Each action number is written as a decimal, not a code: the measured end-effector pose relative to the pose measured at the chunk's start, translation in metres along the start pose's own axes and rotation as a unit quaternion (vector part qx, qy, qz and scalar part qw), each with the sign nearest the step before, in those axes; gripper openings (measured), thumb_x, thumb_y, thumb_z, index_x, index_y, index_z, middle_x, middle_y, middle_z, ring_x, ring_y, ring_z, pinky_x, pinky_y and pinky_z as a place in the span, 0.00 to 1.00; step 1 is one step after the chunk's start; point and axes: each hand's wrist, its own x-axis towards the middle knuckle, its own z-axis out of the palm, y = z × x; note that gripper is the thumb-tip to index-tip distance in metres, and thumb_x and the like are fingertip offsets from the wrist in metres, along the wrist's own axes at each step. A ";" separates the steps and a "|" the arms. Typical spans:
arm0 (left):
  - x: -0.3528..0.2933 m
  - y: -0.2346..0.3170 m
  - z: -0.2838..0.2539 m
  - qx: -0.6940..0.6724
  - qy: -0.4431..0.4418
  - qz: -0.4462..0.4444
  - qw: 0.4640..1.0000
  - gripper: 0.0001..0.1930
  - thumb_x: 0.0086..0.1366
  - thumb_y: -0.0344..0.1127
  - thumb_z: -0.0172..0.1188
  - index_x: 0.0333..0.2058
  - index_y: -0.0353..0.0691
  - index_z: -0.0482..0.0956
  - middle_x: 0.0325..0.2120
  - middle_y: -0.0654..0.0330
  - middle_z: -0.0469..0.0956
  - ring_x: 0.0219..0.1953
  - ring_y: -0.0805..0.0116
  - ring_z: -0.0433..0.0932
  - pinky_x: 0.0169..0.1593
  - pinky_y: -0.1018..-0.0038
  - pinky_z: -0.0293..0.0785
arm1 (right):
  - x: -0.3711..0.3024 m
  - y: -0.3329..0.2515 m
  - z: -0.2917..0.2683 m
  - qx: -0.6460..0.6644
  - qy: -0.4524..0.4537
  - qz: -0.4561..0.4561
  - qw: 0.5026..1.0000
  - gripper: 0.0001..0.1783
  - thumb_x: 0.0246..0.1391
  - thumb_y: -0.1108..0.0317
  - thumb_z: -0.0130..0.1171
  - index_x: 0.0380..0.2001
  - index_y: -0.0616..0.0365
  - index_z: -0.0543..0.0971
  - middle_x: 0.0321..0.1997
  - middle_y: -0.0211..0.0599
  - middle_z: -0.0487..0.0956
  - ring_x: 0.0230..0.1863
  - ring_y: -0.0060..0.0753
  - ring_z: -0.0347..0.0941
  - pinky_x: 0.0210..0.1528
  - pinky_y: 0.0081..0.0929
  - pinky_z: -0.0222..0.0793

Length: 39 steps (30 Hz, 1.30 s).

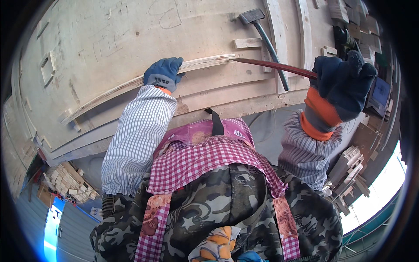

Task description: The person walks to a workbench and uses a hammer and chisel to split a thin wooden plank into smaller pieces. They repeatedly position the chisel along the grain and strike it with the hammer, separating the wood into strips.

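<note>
My left hand [163,75], in a blue and grey work glove, is closed around a long, narrow plywood strip [205,62] near the front of the wooden worktop [187,26]. In my right hand [342,85], gloved in dark blue with an orange and grey cuff, is a red pry bar [283,67]. The bar points left, and its narrow tip meets the right end of the strip; whether it is wedged in cannot be made out. Just beyond the bar lies a sledgehammer [267,40], its handle passing close to or under the bar.
A short wood block [247,43] lies beside the hammer, and long battens [278,26] run away from me on the right. At the far left sits a small wooden frame [48,67]. Stacked wood offcuts [70,183] stand at lower left, with more timber [347,168] at right.
</note>
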 end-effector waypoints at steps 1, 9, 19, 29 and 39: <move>0.000 0.000 0.000 -0.006 0.001 -0.001 1.000 0.24 0.54 0.49 0.60 0.49 0.51 0.68 0.47 0.63 0.72 0.48 0.63 0.71 0.53 0.68 0.67 | 0.002 0.001 -0.003 0.010 -0.010 0.003 1.000 0.18 0.53 0.69 0.44 0.48 0.50 0.73 0.47 0.40 0.77 0.11 0.22 0.55 0.18 0.21 0.53; -0.002 -0.002 0.006 -0.012 0.016 0.007 1.000 0.25 0.54 0.48 0.61 0.49 0.51 0.67 0.47 0.63 0.71 0.48 0.63 0.71 0.53 0.68 0.67 | 0.008 0.005 -0.016 0.034 -0.031 0.011 0.999 0.17 0.60 0.60 0.40 0.45 0.51 0.74 0.45 0.43 0.78 0.11 0.20 0.54 0.19 0.20 0.52; -0.002 0.003 -0.004 -0.028 -0.054 -0.020 0.998 0.27 0.54 0.44 0.62 0.52 0.51 0.65 0.50 0.62 0.69 0.52 0.62 0.69 0.56 0.68 0.65 | 0.016 0.020 -0.012 0.035 0.001 -0.028 0.999 0.16 0.57 0.69 0.41 0.48 0.58 0.69 0.37 0.44 0.71 0.08 0.20 0.54 0.13 0.20 0.53; 0.002 0.010 -0.025 -0.056 -0.120 -0.045 0.990 0.25 0.56 0.49 0.59 0.51 0.50 0.67 0.49 0.60 0.71 0.51 0.61 0.70 0.55 0.67 0.66 | 0.006 0.034 0.035 0.039 0.034 -0.008 0.999 0.18 0.60 0.60 0.38 0.49 0.50 0.71 0.40 0.40 0.75 0.11 0.20 0.54 0.18 0.23 0.52; 0.005 0.011 -0.030 -0.064 -0.141 -0.041 0.987 0.25 0.57 0.49 0.58 0.52 0.50 0.67 0.51 0.61 0.70 0.52 0.62 0.69 0.55 0.67 0.66 | 0.002 0.032 0.039 -0.046 0.114 -0.027 0.992 0.15 0.61 0.61 0.40 0.44 0.52 0.74 0.45 0.41 0.77 0.10 0.20 0.53 0.16 0.20 0.52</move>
